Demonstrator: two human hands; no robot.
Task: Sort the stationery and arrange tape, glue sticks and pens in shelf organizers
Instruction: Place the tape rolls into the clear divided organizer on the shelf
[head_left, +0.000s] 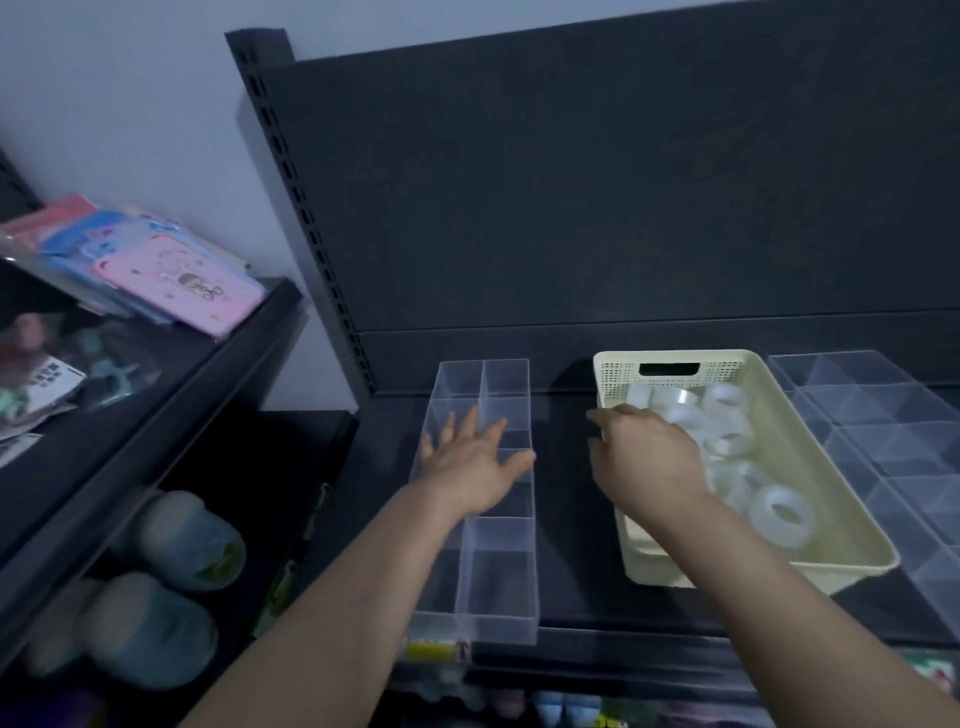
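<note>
On the dark shelf (566, 519), keep the left hand (472, 462) flat and spread on the clear organizer (498, 587) to steady it, while the right hand (644, 457) — its hold unclear — dips among tape rolls (727, 436) in the cream basket (618, 374).

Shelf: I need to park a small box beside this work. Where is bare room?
Bare shelf shows in the strip between the clear organizer and the cream basket, and in a band in front of the basket. The right side is crowded: the basket, holding tape rolls, sits close to more clear trays.
</note>
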